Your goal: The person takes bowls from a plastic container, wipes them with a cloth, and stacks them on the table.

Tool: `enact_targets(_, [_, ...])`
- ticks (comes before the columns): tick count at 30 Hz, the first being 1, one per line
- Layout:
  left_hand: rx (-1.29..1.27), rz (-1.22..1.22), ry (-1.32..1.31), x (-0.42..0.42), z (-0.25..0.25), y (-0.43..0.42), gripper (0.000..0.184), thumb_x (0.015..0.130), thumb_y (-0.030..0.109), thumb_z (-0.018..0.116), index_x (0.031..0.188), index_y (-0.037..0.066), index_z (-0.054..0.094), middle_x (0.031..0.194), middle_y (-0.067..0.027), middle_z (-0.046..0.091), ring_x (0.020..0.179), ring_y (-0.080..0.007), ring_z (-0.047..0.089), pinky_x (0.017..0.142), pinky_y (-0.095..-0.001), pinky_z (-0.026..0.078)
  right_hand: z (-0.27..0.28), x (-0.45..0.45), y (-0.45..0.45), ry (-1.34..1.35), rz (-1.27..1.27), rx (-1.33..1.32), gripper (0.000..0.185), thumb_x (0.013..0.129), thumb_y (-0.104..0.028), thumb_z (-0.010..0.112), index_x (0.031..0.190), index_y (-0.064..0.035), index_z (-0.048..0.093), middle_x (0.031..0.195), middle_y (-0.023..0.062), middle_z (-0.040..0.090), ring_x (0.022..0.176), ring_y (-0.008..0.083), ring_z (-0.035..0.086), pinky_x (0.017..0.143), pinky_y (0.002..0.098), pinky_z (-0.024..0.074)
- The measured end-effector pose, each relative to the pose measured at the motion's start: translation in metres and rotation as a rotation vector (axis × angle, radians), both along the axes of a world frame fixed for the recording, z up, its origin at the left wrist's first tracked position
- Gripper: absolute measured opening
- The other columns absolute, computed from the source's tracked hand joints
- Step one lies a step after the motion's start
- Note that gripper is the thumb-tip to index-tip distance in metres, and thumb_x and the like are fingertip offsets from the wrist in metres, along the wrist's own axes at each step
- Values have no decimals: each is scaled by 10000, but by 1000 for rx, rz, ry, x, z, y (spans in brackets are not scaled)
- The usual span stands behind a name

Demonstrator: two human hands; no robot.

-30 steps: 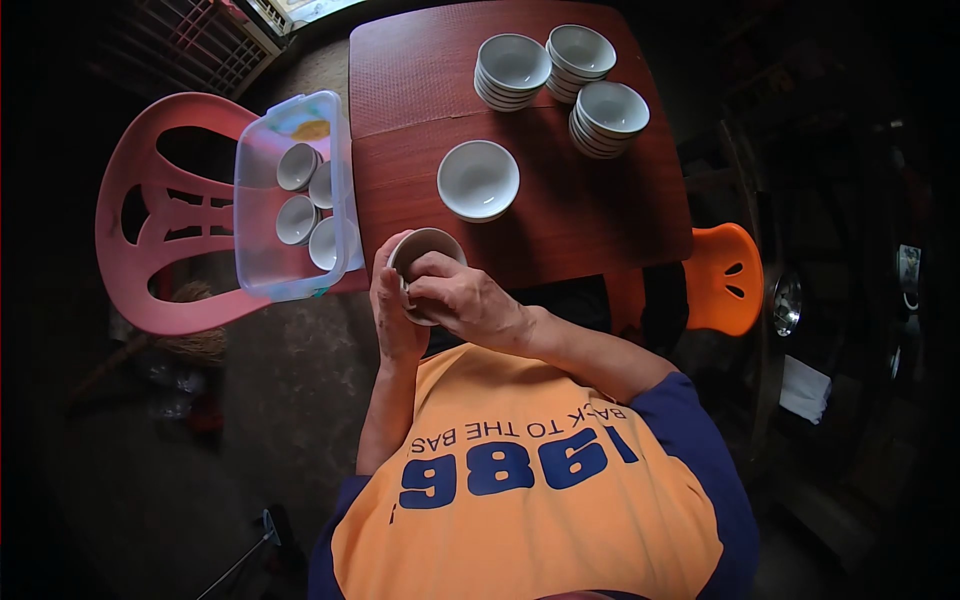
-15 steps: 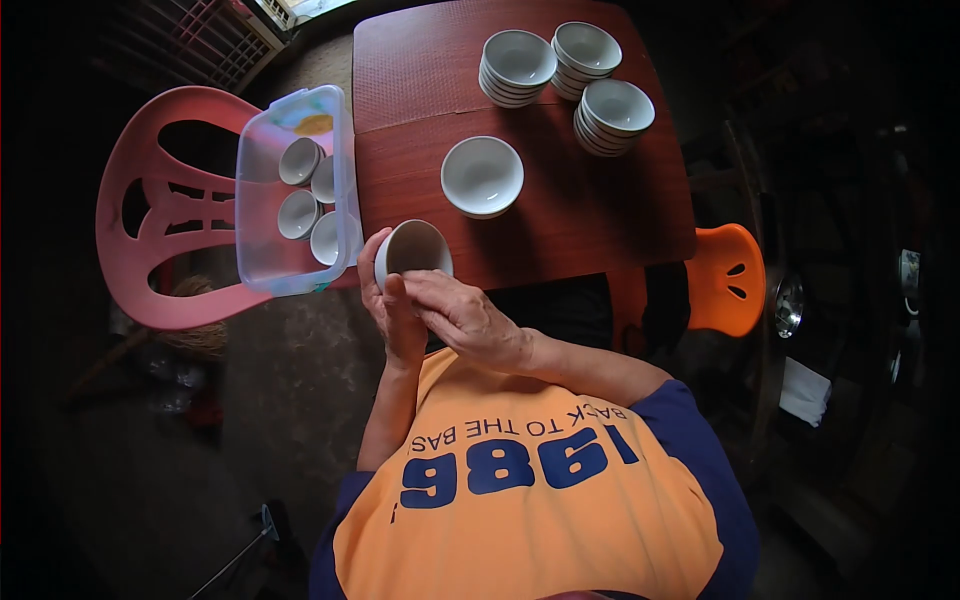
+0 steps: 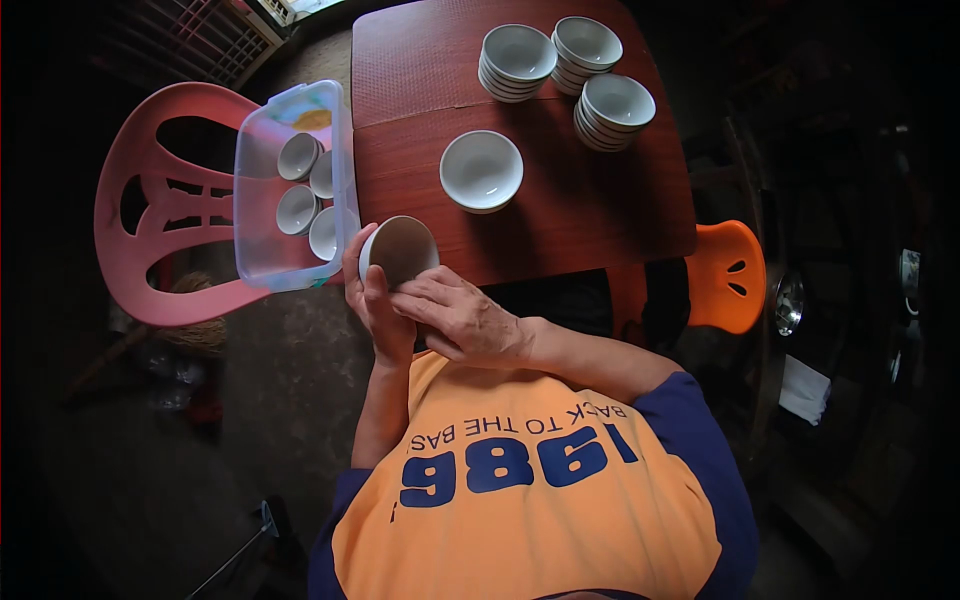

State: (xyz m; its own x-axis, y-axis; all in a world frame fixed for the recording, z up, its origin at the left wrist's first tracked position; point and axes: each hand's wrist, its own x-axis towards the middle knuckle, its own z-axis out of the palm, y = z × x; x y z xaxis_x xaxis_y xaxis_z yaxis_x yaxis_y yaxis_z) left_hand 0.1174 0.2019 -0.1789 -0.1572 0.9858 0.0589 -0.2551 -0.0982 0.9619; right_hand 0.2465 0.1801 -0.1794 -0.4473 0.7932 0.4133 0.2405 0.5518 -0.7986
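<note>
Bowl (image 3: 402, 246) shifted leftward; between both hands (image 3: 462, 322).

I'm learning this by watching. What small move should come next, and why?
Perhaps raise the held bowl over the separate bowl and nest it there, if the sizes match. The left hand holds it, with the right hand at its near rim; the separate bowl stands open on the table, and the stacks beyond are nested bowls.
</note>
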Motion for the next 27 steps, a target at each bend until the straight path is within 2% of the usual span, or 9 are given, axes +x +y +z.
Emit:
enact_targets(2, [-119,-111,-25,-9,-1,8,549,877,442,526,1218,15,469,1071,-90,564,995,-177,540,858,-306,434,-23,10,11,-313,-53,401,354,754,-68,584,1108,-81,599,1142,52,563,1042,222,513,924,349,419])
enact_targets(7, [-342,-363,-340,-29,3,12,654,858,345,589,1366,83,272,1270,-99,423,1158,-188,445,951,-326,396,-25,21,22,-254,-87,418,288,737,-54,616,1023,-81,619,1053,54,589,959,223,535,877,345,438])
enact_targets(8, [-311,-372,-184,-29,11,9,736,843,322,611,1404,129,174,1313,-109,381,1173,-207,441,985,-336,377,-18,18,22,-197,-96,356,272,736,-41,631,1006,-73,617,1023,68,596,928,233,548,861,346,447])
enact_targets(11, [8,-254,87,-11,-6,-2,666,812,259,576,1380,105,262,1255,-105,432,1137,-202,455,974,-341,368,1,0,20,-28,-139,183,242,752,-31,644,989,-38,594,986,103,594,899,264,558,813,361,470])
enact_targets(15, [-31,-185,17,-27,-17,3,551,836,345,428,1271,8,413,1174,-101,512,1080,-187,488,942,-322,376,-6,-5,13,-103,-90,230,327,757,-50,614,1082,-38,578,1029,92,587,955,255,553,845,368,469])
enact_targets(18, [-325,-335,-48,-47,-17,6,609,878,465,410,1270,-2,418,1199,-100,503,1095,-188,484,932,-307,383,-22,7,19,-296,-4,460,410,748,-81,589,1158,-58,579,1061,50,590,985,217,548,879,350,461])
enact_targets(21, [-259,-372,-71,-45,-18,11,671,864,519,471,1296,11,397,1203,-98,500,1117,-185,474,936,-319,383,-14,9,24,-326,-14,498,344,748,-87,606,1089,-46,599,1049,57,592,969,217,551,856,347,465])
enact_targets(24, [-30,-199,125,-15,-10,4,722,794,436,612,1334,34,350,1188,-107,502,1112,-191,479,930,-336,394,-1,1,25,-158,-56,230,241,779,-49,611,1014,-13,571,1051,125,567,988,272,541,856,380,454])
enact_targets(27, [-86,-129,47,-14,0,6,686,788,398,587,1321,27,368,1161,-108,516,1075,-196,498,917,-331,402,13,-2,21,-141,141,-35,289,789,-35,573,1075,-9,540,1114,157,523,1049,295,504,899,404,429])
